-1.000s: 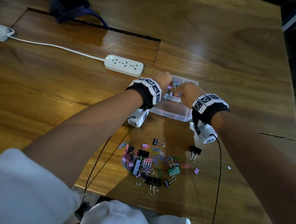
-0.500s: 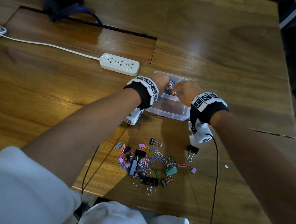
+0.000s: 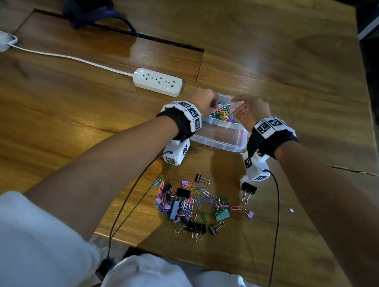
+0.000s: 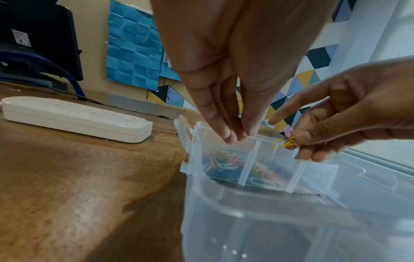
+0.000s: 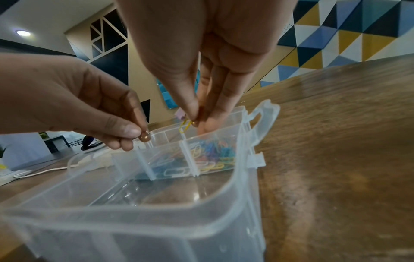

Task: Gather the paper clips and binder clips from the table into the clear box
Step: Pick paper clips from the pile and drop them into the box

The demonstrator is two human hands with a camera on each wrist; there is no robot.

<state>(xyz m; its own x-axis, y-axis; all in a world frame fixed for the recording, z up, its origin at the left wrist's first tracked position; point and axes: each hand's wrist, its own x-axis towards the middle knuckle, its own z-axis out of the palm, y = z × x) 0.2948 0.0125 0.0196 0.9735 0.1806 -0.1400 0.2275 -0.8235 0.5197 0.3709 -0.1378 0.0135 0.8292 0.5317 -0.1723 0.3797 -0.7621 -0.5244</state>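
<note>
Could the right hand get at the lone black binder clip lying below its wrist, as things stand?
Probably not yet: the right hand pinches a yellow paper clip over the clear box. The black binder clip lies uncovered.

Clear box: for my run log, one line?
left hand pinches small item | right hand pinches yellow paper clip | over clear box

Both hands are crowding the far end of the clear box (image 3: 219, 143): the left hand (image 3: 203, 103) is sitting at its 10 o'clock corner and the right hand (image 3: 250, 112) at 2 o'clock, leaving only a narrow gap between them. Upright dividers (image 4: 247, 166) are splitting that end into small cells. The near section is lying open from 6 o'clock. The power strip (image 3: 158, 82) is blocking the 10 o'clock approach. The clip pile (image 3: 190, 204) is lying at 6 o'clock, with bare wood between it and the box.
</note>
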